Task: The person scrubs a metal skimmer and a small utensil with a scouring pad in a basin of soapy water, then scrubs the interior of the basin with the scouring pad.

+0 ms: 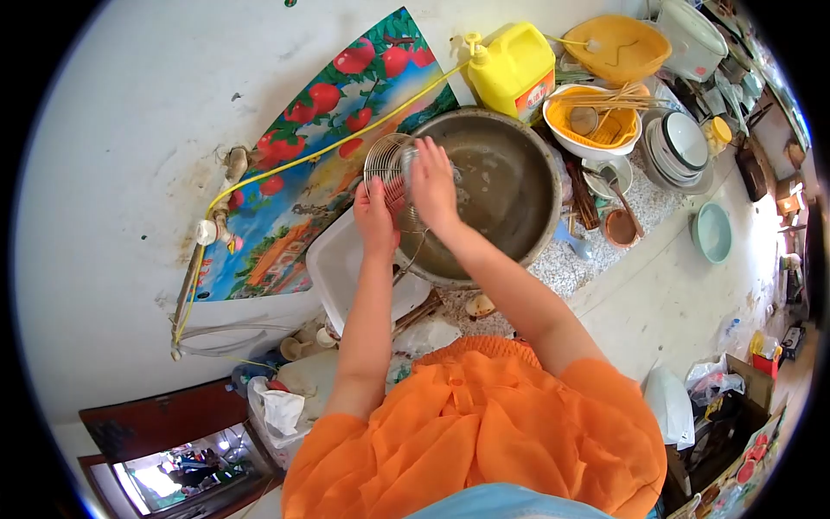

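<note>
A round wire strainer (381,158) is held up at the left rim of a large metal basin (510,186) with cloudy water in it. My left hand (377,218) grips the strainer's near edge, fingers pointing up. Against the strainer's right part, my right hand (435,186) presses a greyish, shiny pad or scrubber, mostly hidden behind the fingers. A thin handle slants down below the hands over the basin's edge. Under my left forearm lies a white rectangular tub (337,259).
Behind the basin stands a yellow jug (516,69). To its right are a white bowl with a yellow basket (596,117), stacked bowls (683,143) and a spatula (624,203). A green basin (711,233) sits farther right. A yellow hose (328,149) crosses the wall poster.
</note>
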{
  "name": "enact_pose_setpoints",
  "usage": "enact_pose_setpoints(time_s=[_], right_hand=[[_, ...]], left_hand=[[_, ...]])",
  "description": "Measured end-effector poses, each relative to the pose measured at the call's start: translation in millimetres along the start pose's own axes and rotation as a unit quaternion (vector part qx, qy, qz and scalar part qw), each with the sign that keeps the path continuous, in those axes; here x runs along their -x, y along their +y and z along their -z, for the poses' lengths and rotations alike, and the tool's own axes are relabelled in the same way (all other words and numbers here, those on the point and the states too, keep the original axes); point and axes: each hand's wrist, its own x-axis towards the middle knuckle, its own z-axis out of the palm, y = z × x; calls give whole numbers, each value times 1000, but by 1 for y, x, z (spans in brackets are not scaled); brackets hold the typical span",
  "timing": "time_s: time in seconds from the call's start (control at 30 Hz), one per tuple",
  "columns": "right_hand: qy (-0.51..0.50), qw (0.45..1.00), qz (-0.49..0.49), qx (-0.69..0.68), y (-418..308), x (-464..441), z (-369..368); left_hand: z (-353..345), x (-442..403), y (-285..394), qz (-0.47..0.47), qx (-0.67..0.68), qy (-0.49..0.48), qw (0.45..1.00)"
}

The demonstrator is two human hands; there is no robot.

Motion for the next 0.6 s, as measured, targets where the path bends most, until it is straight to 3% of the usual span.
enact_pose_setpoints(time_s=[0.07, 0.13, 0.17, 0.27, 0.3, 0.4, 0.5, 0.53, 0.6], right_hand=[[-104, 988, -92, -70, -16, -10, 20], [-248, 918, -232, -208, 7, -43, 18], [-308, 778, -360, -412, 49, -40, -17], [-151, 933, -206, -252, 34, -10, -6], [-79, 981, -116, -137, 13, 9, 0], [-84, 996, -24, 2, -39, -5, 39], [-222, 920, -233, -222, 10, -44, 11], [-178, 907, -252, -286, 36, -36, -9], [-161, 885, -316, -303, 19, -17, 8]], left_hand=[[7, 2, -2, 29, 2, -14, 999], [6, 7, 9, 70, -6, -36, 997], [6, 6, 10, 57, 26, -23, 998], [-3, -3, 11, 19, 99, 9, 995], [-7, -5, 9, 15, 104, 18, 994], [2, -4, -8, 27, 90, 17, 995], [-2, 3, 5, 30, 72, 8, 997], [-7, 3, 12, 25, 72, 4, 997], [-10, -5, 14, 14, 7, 3, 1000]])
